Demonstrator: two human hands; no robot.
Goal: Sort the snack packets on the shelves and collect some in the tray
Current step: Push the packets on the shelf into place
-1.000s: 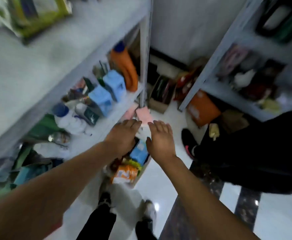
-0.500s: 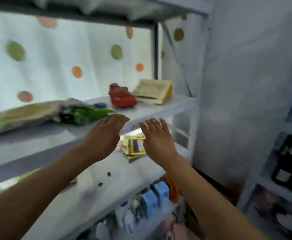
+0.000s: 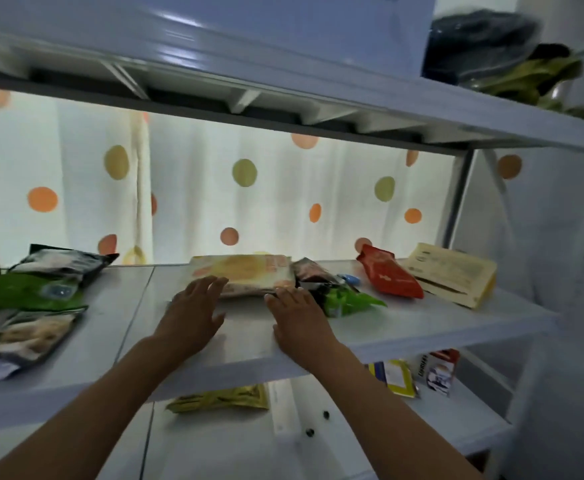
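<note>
A white shelf (image 3: 422, 323) carries several snack packets. A flat orange-yellow packet (image 3: 245, 271) lies in the middle at the back. My left hand (image 3: 193, 313) hovers open with its fingertips at that packet's left front corner. My right hand (image 3: 297, 317) is open too, fingertips at the packet's right front edge, beside a bright green packet (image 3: 349, 301) and a dark packet (image 3: 313, 273). Further right lie a red packet (image 3: 389, 277) and a pale yellow box (image 3: 453, 273). At the left are a black packet (image 3: 63, 263), a green packet (image 3: 27, 292) and a dark pictured packet (image 3: 23, 337).
The shelf below holds a gold packet (image 3: 221, 398), a yellow packet (image 3: 394, 375) and a small carton (image 3: 437, 370). A dotted curtain (image 3: 283, 202) hangs behind. The upper shelf (image 3: 283, 98) overhangs closely, with a dark bundle (image 3: 481, 43) on top at the right.
The view has swung up from the floor and lower shelves to this shelf. Both hands have reached forward to the orange-yellow packet, staying open.
</note>
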